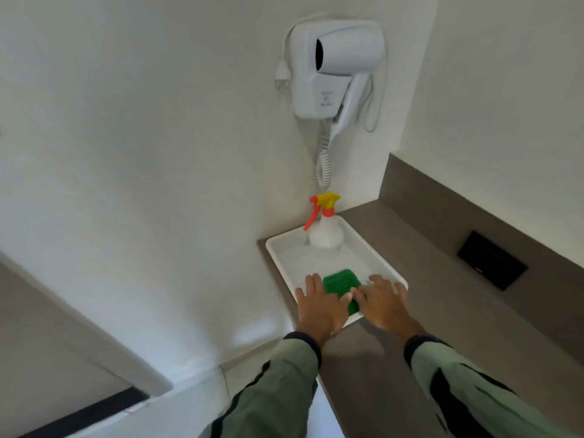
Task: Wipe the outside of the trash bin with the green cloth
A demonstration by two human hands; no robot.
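A folded green cloth (pixel 340 281) lies in the near end of a white tray (pixel 368 245) on a brown counter. My left hand (pixel 319 306) rests flat over the tray's near left corner, fingers spread, its thumb touching the cloth's near edge. My right hand (pixel 384 303) lies flat beside it over the tray's near right rim, fingers apart, its thumb over the cloth's near corner. Neither hand grips the cloth. No trash bin is in view.
A white spray bottle (pixel 325 230) with a red and yellow trigger stands at the tray's far end. A white wall-mounted hair dryer (pixel 336 67) with a coiled cord hangs above. The brown counter (pixel 442 298) runs right, with a black wall plate (pixel 491 259) behind it.
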